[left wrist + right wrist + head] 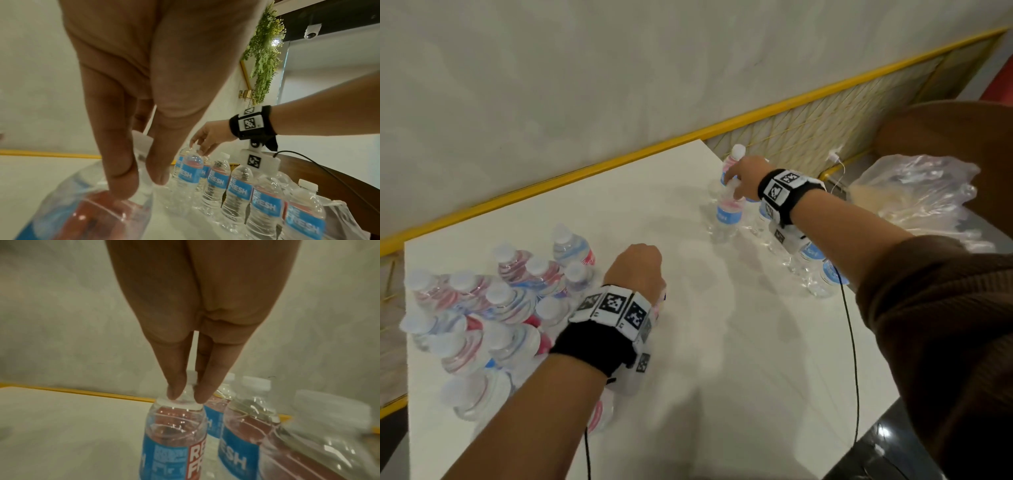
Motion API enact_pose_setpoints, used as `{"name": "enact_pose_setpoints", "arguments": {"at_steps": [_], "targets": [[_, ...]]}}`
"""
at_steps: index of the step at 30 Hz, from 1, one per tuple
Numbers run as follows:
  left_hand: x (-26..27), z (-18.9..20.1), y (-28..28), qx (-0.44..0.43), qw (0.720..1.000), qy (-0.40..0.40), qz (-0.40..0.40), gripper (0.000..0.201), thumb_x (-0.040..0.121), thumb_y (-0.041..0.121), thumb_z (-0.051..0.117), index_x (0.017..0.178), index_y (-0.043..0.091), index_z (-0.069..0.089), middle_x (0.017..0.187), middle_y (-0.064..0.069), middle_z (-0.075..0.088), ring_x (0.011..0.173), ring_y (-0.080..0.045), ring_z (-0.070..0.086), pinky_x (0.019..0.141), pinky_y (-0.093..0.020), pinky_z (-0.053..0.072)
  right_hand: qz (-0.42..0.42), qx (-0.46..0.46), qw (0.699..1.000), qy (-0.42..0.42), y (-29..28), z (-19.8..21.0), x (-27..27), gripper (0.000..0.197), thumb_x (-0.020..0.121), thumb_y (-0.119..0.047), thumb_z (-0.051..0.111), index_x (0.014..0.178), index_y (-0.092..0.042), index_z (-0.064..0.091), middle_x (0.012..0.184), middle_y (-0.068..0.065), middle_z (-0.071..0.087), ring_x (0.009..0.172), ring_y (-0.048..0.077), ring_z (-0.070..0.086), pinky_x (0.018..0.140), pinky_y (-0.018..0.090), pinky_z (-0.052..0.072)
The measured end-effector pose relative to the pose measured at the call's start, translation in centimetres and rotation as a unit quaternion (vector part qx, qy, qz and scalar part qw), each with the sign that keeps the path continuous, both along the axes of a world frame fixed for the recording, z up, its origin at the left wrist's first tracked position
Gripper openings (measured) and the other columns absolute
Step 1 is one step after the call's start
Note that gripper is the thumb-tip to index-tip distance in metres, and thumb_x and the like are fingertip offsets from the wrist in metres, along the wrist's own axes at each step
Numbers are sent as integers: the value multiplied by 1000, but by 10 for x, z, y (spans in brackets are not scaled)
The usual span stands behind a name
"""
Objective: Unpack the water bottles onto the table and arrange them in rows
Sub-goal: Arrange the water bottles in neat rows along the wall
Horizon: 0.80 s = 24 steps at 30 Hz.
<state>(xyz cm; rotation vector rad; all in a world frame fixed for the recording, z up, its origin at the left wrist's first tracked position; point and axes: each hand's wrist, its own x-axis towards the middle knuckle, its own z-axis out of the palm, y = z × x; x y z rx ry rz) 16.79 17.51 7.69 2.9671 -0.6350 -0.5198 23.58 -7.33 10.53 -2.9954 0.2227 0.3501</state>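
Bottles: small clear water bottles with white caps and blue-and-red labels reading "RE FRESH".
Packed cluster (493,308): bottles bunched close together at the left of the white desk (688,342), seen from above in the head view.
Row (236,186): bottles stood upright side by side along the right of the desk, over crumpled clear wrap (917,192).
Right hand (744,178): its grip was clamped on the neck of the held bottle (174,426), fingertips (174,392) pinching just under the cap; the bottle stood upright at the far end of the row.
Left hand (637,270): its fingers (121,178) pressed down on a wrapped bottle (82,216) by the cluster; whether they curled round it, I could not tell.
Head view only: the whole cluster, the yellow rail (619,157) behind the desk.
Left wrist view only: the label lettering along the row, a hanging green plant (265,53).
Right wrist view only: the pinch at the neck, close up.
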Motion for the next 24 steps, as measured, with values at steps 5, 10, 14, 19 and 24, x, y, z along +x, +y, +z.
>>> {"name": "enact_pose_setpoints", "arguments": {"at_steps": [5,10,14,19,24], "targets": [[0,-10,-19,-76,997,-21,8,19,91,20,56,104,7,60,113,-9,60,107,-23,54,79,-25,38,0,-18,1000,-14,-6,-6,35,41,83,-6,64,122,-19,62,127,15,54,116,30,53,91,33,45],[0,-13,-21,-155,987,-10,41,21,89,21,55,102,6,62,109,-9,61,102,-23,54,74,-25,35,1,-23,1000,-10,-5,-9,56,44,84,-8,64,126,-19,58,128,10,56,115,27,55,87,31,46],[-2,-13,-23,-190,980,-5,52,20,86,21,58,98,6,63,104,-8,60,98,-24,54,74,-25,35,8,-35,999,-25,-2,-9,68,44,86,-8,63,128,-18,58,129,12,55,118,27,52,87,30,44],[-6,-16,-24,-204,978,-25,38,19,87,21,57,95,4,62,100,-8,58,92,-24,55,73,-26,37,7,-34,999,-28,1,-7,77,44,85,-10,65,128,-18,58,129,11,56,119,27,52,88,30,45],[-8,-18,-25,-215,976,-35,30,16,85,18,58,91,4,63,90,-4,53,79,-21,51,69,-27,39,17,-41,998,-32,1,-8,81,43,86,-12,65,128,-18,57,130,11,55,121,28,50,91,31,44]]}}
